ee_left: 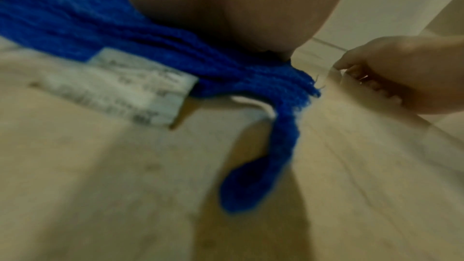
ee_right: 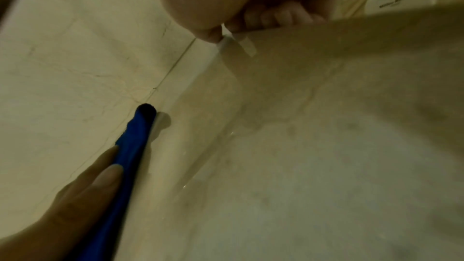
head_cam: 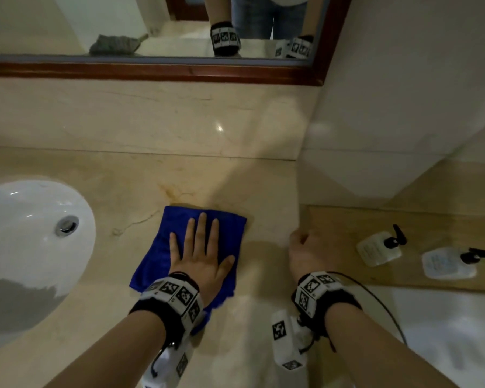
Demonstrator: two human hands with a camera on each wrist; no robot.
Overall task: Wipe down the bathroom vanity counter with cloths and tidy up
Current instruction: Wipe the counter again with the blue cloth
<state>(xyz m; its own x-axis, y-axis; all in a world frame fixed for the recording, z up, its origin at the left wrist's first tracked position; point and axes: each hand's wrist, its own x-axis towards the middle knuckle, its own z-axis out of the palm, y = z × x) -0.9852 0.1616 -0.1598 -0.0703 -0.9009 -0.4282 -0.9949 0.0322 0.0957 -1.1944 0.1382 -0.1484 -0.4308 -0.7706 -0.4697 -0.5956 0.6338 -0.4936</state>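
A folded blue cloth (head_cam: pixel 177 219) lies on the beige marble counter (head_cam: pixel 123 177), right of the sink. My left hand (head_cam: pixel 199 247) presses flat on it, fingers straight and spread. In the left wrist view the blue cloth (ee_left: pixel 150 47) shows a white label (ee_left: pixel 120 86) under my palm. My right hand (head_cam: pixel 303 247) is curled at the left corner of a wood-toned tray (head_cam: pixel 347 219). In the right wrist view its thumb and fingers (ee_right: pixel 276 15) pinch the tray's thin, clear-looking edge (ee_right: pixel 238 43). The blue cloth (ee_right: pixel 135 146) and my left hand (ee_right: pixel 88 195) show at the lower left there.
A white sink basin (head_cam: pixel 25 233) sits at the left. Two clear pump bottles (head_cam: pixel 378 249) (head_cam: pixel 448 264) lie on the tray. A wood-framed mirror (head_cam: pixel 151 71) runs along the back and reflects a grey cloth (head_cam: pixel 112 46). A wall corner (head_cam: pixel 375 121) closes the right side.
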